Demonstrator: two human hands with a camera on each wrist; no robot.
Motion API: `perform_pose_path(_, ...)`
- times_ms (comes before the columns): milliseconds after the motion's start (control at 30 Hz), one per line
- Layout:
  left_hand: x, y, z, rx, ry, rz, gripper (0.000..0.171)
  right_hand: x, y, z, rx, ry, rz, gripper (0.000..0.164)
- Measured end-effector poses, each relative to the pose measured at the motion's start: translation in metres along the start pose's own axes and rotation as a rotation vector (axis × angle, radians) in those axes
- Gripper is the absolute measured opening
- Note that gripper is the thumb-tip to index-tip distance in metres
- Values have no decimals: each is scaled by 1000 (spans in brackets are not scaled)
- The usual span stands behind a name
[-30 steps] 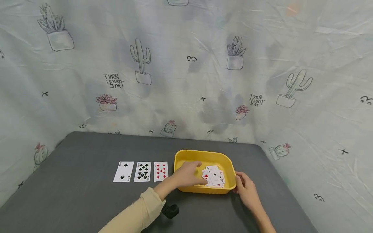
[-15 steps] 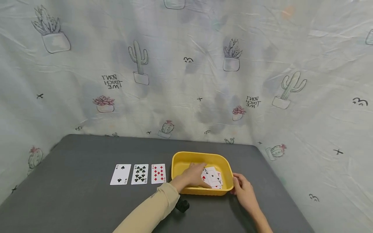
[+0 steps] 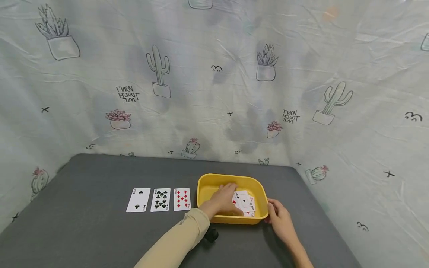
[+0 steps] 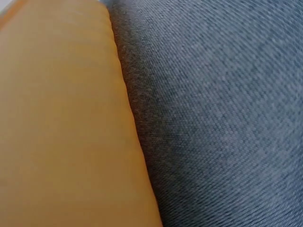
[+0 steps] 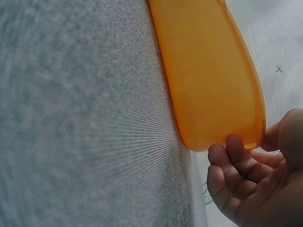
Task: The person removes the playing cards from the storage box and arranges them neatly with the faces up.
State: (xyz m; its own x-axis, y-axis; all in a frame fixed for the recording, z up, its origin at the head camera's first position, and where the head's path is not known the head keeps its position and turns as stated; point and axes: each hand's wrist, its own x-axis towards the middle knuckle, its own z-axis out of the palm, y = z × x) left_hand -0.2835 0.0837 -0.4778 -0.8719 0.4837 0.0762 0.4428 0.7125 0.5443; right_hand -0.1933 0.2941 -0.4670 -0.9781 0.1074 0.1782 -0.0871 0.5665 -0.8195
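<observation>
One rounded yellow plastic tray (image 3: 241, 220) sits on the dark-grey bench (image 3: 83, 223); inside, the left hand (image 3: 225, 199), thumb and fingers apart, nears white playing cards (image 3: 244, 202), contact unclear; the right hand (image 3: 282, 221) grips its end.

You work at a dark grey worktop (image 3: 83, 216) inside a screened-off booth, where a creased pale curtain (image 3: 197, 108), printed with potted cacti (image 3: 160, 70) and mirrored lettering (image 3: 127, 93), lines the far side and both flanks; what kind of building surrounds it is unclear.
</observation>
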Motion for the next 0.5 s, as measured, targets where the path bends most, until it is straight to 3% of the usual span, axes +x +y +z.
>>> perform_pose_path(267,1,-1,-1,-26,-6,-3,84,0,0,0,-19,5,-7,30)
perform_pose_path(500,-6,9,-6,93,-1,41,94,0,0,0,-26,3,-13,29)
